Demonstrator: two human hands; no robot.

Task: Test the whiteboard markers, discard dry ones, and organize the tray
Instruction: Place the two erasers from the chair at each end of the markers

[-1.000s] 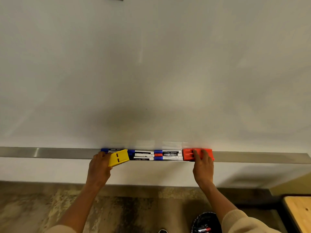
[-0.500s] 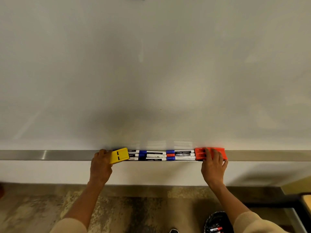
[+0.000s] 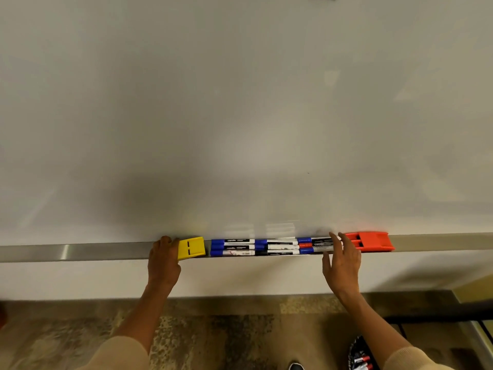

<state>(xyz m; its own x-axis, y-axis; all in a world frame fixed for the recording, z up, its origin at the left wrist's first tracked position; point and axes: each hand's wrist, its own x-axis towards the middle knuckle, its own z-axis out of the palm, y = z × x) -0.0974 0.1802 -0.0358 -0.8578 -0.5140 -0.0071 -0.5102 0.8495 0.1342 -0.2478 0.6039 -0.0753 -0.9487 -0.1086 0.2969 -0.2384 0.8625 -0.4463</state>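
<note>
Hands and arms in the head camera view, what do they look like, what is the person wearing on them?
Both the left hand and the right hand are bare: no gloves, and no rings, watch or bracelet show. The forearms are uncovered. Each arm has a light beige sleeve, the left sleeve and the right sleeve, pushed up toward the elbow, plain, with no visible markings.

Soft, even indoor light falls on the glossy white whiteboard (image 3: 240, 102), which carries a broad grey shadow low at centre-left and pale reflected patches at the right. The brushed metal marker tray (image 3: 80, 251) shows a bright glint. Wide-angle distortion bows the tray; the mottled carpet floor (image 3: 226, 337) looks blurred.
</note>
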